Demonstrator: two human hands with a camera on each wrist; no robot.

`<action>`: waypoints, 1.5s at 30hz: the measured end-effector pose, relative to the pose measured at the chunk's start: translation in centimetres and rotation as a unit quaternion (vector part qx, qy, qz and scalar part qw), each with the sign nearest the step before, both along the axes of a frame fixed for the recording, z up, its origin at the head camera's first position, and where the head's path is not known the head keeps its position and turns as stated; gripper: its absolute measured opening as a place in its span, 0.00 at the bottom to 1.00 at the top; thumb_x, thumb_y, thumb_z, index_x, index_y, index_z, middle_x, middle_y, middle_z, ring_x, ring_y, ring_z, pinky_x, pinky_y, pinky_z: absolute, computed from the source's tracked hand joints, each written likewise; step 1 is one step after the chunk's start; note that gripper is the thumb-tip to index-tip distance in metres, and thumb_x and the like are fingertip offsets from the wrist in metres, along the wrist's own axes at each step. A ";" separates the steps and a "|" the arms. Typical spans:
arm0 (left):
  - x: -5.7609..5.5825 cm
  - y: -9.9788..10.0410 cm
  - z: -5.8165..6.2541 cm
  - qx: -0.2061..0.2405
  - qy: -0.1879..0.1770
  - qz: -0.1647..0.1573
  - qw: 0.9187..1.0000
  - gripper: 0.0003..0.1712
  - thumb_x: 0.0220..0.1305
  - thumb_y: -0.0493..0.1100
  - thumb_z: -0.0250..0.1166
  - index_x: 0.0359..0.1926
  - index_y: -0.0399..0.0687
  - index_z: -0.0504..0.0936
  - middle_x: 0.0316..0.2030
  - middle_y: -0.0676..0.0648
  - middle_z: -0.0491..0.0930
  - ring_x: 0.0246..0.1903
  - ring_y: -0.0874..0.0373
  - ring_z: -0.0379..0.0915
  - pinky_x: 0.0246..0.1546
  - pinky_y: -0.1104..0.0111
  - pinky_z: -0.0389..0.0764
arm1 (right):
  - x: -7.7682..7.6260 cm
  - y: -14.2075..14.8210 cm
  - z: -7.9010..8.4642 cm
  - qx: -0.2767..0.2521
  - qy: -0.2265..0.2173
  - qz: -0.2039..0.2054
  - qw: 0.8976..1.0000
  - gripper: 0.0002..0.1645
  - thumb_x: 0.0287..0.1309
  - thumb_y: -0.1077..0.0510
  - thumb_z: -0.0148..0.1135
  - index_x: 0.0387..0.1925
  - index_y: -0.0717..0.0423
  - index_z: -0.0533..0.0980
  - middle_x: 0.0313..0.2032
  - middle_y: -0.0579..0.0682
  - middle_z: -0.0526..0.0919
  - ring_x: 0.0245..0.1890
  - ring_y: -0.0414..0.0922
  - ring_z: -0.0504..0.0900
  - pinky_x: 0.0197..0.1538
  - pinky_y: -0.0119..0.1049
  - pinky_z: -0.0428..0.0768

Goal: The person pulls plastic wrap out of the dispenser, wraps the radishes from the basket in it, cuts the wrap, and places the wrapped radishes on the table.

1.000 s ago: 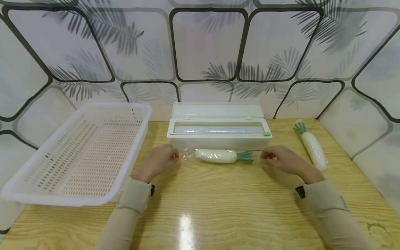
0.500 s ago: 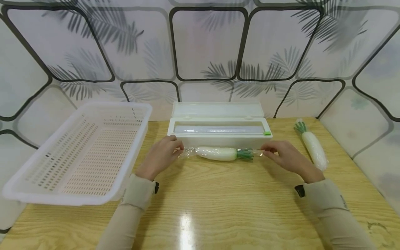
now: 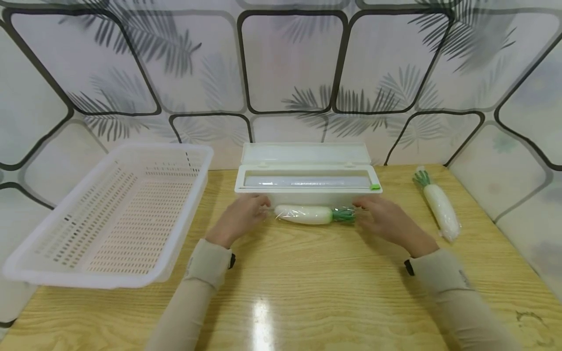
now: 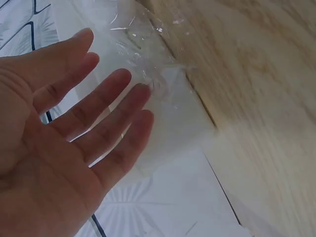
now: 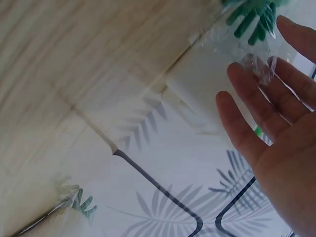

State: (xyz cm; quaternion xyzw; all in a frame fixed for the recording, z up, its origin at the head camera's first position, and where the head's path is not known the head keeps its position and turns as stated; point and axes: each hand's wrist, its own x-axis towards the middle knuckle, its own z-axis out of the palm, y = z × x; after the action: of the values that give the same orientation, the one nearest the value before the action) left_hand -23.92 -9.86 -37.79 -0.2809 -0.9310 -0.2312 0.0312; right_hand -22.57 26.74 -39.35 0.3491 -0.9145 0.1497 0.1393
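Note:
A white radish [image 3: 304, 214] with green leaf stubs, wrapped in clear cling film, lies across the table along the front of a white film dispenser [image 3: 308, 198]. By its root end is my left hand [image 3: 239, 220], its fingers spread and slightly bent; loose film [image 4: 159, 81] lies right at the fingertips in the left wrist view. At the leafy end, my right hand [image 3: 391, 223] has relaxed, parted fingers. A crumpled film end [image 5: 260, 69] overlaps those fingers in the right wrist view, below the green leaves [image 5: 254, 22].
The dispenser's lid [image 3: 306, 154] stands raised, and a film roll [image 3: 307, 182] shows inside. To the right lies a second wrapped radish [image 3: 440, 207]. A white perforated basket [image 3: 175, 243] occupies the left side. A patterned wall covering [image 3: 290, 63] rises behind.
Both hands have moved inward toward the ends of the radish, over the film tails they were pinching. Their fingers have loosened. The radish stays in about the same place.

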 end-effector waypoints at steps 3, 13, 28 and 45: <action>-0.1 0.2 -0.3 0.001 -0.026 0.004 1.000 0.16 0.65 0.34 0.69 0.53 0.38 0.81 0.53 0.39 0.82 0.51 0.44 0.80 0.53 0.55 0.80 | 0.2 -0.4 -0.3 0.026 -0.009 -0.006 1.000 0.25 0.52 0.68 0.75 0.52 0.69 0.77 0.48 0.64 0.81 0.46 0.61 0.83 0.44 0.55 0.83; -0.5 0.5 -1.3 -0.028 -0.070 0.029 0.997 0.17 0.66 0.35 0.69 0.55 0.40 0.79 0.54 0.40 0.81 0.52 0.45 0.79 0.51 0.55 0.81 | -1.0 -1.1 -1.4 -0.003 0.059 0.034 0.998 0.19 0.48 0.77 0.70 0.43 0.68 0.77 0.39 0.61 0.81 0.36 0.56 0.83 0.37 0.49 0.83; -0.9 1.2 -1.9 -0.034 -0.036 0.051 0.997 0.08 0.67 0.36 0.68 0.47 0.41 0.84 0.43 0.44 0.84 0.42 0.50 0.80 0.44 0.57 0.82 | -1.1 -1.5 -1.0 0.004 -0.051 -0.036 0.998 0.18 0.49 0.72 0.75 0.39 0.63 0.75 0.36 0.56 0.80 0.34 0.52 0.80 0.35 0.48 0.81; -1.1 1.4 -1.8 0.047 -0.119 0.047 0.991 0.15 0.67 0.32 0.67 0.54 0.34 0.80 0.46 0.41 0.82 0.47 0.49 0.78 0.50 0.59 0.81 | -1.3 -1.5 -0.5 -0.030 -0.138 -0.075 0.987 0.17 0.55 0.69 0.72 0.45 0.69 0.75 0.38 0.58 0.81 0.38 0.55 0.81 0.41 0.53 0.81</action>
State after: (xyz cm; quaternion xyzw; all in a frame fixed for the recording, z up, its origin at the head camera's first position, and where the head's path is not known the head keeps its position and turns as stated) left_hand -25.01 -8.43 -39.55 -0.2052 -0.9284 -0.3048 -0.0556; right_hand -23.91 25.23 -39.84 0.2515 -0.9436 0.2127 0.0333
